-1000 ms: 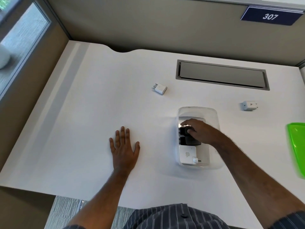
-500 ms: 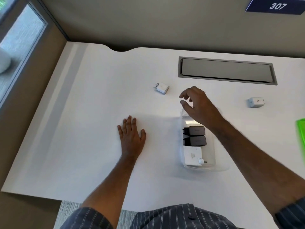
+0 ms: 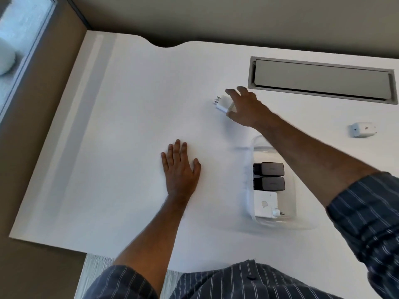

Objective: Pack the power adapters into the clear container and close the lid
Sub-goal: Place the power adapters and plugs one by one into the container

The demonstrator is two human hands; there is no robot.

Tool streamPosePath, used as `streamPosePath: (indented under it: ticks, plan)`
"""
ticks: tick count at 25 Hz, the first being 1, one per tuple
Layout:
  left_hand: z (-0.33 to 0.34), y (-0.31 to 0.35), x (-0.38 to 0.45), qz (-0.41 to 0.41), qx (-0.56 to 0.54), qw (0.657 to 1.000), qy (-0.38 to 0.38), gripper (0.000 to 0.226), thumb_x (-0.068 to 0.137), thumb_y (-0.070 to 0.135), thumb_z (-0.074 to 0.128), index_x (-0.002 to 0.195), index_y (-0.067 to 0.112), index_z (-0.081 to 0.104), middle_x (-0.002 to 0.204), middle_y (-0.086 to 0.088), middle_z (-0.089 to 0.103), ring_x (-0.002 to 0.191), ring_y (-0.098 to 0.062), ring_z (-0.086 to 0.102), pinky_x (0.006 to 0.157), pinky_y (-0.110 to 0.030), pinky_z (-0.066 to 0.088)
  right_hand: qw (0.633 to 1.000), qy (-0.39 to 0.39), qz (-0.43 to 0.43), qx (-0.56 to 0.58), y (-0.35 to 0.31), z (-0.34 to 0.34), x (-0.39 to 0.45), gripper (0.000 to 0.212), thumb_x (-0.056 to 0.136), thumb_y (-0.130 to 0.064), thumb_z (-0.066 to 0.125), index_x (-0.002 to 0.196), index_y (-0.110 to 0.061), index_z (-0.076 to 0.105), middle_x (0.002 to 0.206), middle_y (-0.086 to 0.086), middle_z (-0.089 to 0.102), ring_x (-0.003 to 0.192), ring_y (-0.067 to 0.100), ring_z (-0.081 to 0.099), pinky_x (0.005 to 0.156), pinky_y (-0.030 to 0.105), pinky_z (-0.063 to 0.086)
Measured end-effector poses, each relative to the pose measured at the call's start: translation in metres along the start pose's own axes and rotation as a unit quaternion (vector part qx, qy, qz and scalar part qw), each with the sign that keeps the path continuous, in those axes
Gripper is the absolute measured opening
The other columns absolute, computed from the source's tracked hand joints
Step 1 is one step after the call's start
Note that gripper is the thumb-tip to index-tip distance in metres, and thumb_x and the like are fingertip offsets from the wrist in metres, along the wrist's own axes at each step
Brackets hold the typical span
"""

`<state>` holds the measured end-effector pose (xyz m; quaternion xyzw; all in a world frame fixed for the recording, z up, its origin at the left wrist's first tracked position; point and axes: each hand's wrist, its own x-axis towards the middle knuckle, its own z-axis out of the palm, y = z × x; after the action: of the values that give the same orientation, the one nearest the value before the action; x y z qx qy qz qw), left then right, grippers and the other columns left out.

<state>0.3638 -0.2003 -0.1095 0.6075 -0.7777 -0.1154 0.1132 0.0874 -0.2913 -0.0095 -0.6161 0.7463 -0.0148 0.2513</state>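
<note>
Right hand (image 3: 246, 108): stretched out over the far part of the counter (image 3: 129, 126), fingers spread wide around a small white adapter (image 3: 222, 104). Thumb sits at its near corner, fingers arch over the far side. Grip isn't closed on it, looks like it's only just touching, if that.

Left hand (image 3: 180, 169): flat on the counter, palm down, fingers together, holding nothing. It's left of the container, a bit apart from it.

Small white adapter: lying on the counter with its prongs pointing left, beyond the container.

Container (image 3: 302, 221): clear tub, open, no lid on it, sitting on the counter under the right forearm. Bit blurry at the edges.

Inside it: two black adapters (image 3: 269, 176) side by side in the middle, touching, and a bigger white adapter (image 3: 264, 203) at the near end right up against them. Far end of the tub is hidden by the arm, so can't say what's there.

Second loose one: another white adapter (image 3: 363, 130) out on the right side of the counter, well apart from the tub and the hand.

Back of counter: grey cable hatch (image 3: 321, 79) set into the top, flap down.

Clothes: dark striped shirt (image 3: 367, 212), sleeves rolled up.
</note>
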Motion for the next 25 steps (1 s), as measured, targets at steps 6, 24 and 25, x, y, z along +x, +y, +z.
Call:
streamPosePath:
  ticks: [6, 24, 25]
  plan:
    - [0.001, -0.001, 0.0, -0.007, 0.0, 1.0, -0.001, 0.064, 0.098, 0.04, 0.047, 0.156, 0.013, 0.035, 0.166, -0.008, 0.033, 0.157, -0.03, 0.022, 0.129, -0.053, 0.014, 0.998, 0.006, -0.012, -0.058, -0.007, 0.02, 0.018, 0.047, 0.089, -0.019, 0.059, 0.132, -0.012, 0.042, 0.129, 0.014, 0.049, 0.114, 0.04, 0.05, 0.085, 0.048, 0.049]
    - [-0.007, 0.002, -0.001, -0.018, -0.003, 0.999, -0.043, 0.064, 0.1, 0.041, 0.044, 0.157, 0.014, 0.032, 0.168, -0.008, 0.029, 0.158, -0.029, 0.019, 0.129, -0.053, 0.011, 0.982, 0.13, -0.029, 0.131, -0.008, -0.017, -0.037, 0.049, 0.092, -0.026, 0.064, 0.134, -0.02, 0.04, 0.133, 0.001, 0.058, 0.114, 0.029, 0.054, 0.085, 0.045, 0.051]
    - [-0.009, 0.003, -0.001, -0.018, -0.005, 0.999, -0.05, 0.064, 0.1, 0.041, 0.044, 0.157, 0.014, 0.032, 0.168, -0.008, 0.028, 0.159, -0.029, 0.018, 0.129, -0.053, 0.011, 0.979, 0.143, -0.034, 0.143, -0.006, -0.019, -0.049, 0.05, 0.092, -0.027, 0.065, 0.134, -0.022, 0.04, 0.133, 0.0, 0.058, 0.113, 0.028, 0.054, 0.083, 0.042, 0.05]
